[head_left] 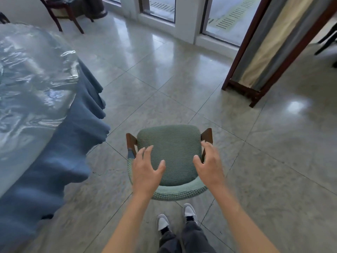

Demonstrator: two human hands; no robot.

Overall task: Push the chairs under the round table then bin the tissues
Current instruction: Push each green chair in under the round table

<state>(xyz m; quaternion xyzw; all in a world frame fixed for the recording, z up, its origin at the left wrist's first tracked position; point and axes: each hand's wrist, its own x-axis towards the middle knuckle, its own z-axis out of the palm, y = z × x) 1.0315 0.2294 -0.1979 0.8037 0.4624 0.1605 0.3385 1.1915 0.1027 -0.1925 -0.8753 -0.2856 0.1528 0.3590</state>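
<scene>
A chair (171,145) with a green ribbed seat cover, green curved backrest and dark wooden arms stands on the tiled floor right in front of me, apart from the table. My left hand (145,170) hovers over the left side of its backrest, fingers spread, holding nothing. My right hand (209,165) is over the right side near the wooden arm, fingers spread too. The round table (36,73) fills the left, under a clear plastic sheet and a hanging blue cloth (73,143). No tissues are in view.
A second dark wooden chair (63,13) stands at the far wall, top left. A wooden-framed folding screen (264,61) leans at the right. Glass doors (228,17) run along the back. My shoes (175,218) are just behind the green chair.
</scene>
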